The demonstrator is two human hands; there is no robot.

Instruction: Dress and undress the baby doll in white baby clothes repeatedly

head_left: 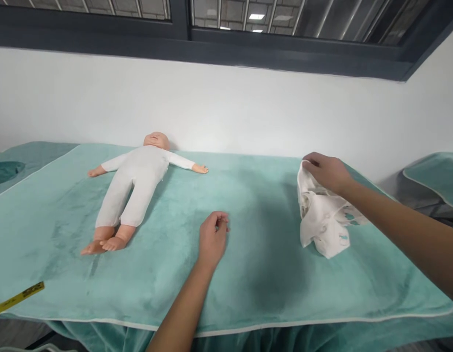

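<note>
My right hand [327,171] pinches the upper edge of a crumpled white baby garment [323,222] with small teal prints. The garment hangs down in folds, its lower part at the green blanket; its exact cut is hidden by the folds. Over the middle of the blanket is my left hand [213,239], its fingers loosely curled in, with nothing visible in them. To its left a baby doll [138,171] lies on its back, arms spread, with a white cloth body and bare plastic head, hands and feet. Neither hand touches the doll.
The green plush blanket [167,278] covers the table up to a white wall [226,107]. Above is a dark window frame [226,46] with bars behind. A yellow strip [19,298] lies at the left front edge. Green fabric [437,173] sits at the far right.
</note>
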